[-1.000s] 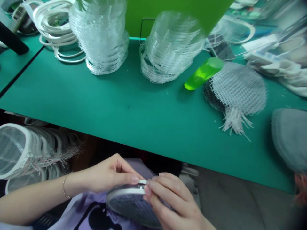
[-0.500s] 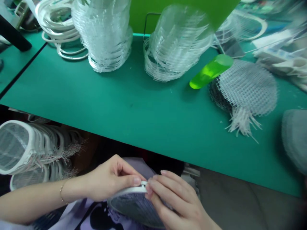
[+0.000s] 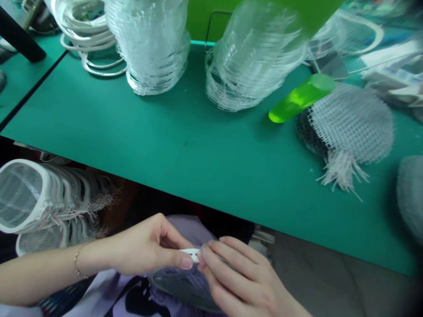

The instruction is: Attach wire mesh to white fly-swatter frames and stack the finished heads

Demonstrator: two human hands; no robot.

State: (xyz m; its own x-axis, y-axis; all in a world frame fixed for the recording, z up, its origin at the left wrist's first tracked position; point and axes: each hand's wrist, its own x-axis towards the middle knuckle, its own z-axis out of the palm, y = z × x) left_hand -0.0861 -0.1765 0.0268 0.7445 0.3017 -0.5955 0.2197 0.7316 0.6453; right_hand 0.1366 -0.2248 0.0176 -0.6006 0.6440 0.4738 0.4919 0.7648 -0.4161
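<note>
White rim (image 3: 193, 254) had rolled between the fingertips since half a second earlier, slotted part now facing the camera. White-framed mesh stack (image 3: 43, 193) sat left of the left hand (image 3: 142, 246), beyond the forearm. White rings (image 3: 92, 39) lay ahead-left on the green surface (image 3: 198, 163). Left hand: thumb and fingers pinched on the rim's left part. Left clear stack (image 3: 150, 48) stood ahead of it. Gray mesh disc (image 3: 185, 286) sat tilted just below the fingertips, partly hidden by the right hand (image 3: 241, 277), which pinched the rim's right part. Ahead of that: right clear stack (image 3: 254, 61). Ahead-right: green cylinder (image 3: 300, 99), just beside gray mesh pieces (image 3: 357, 123). Far right: blurred gray stack (image 3: 411, 193).
</note>
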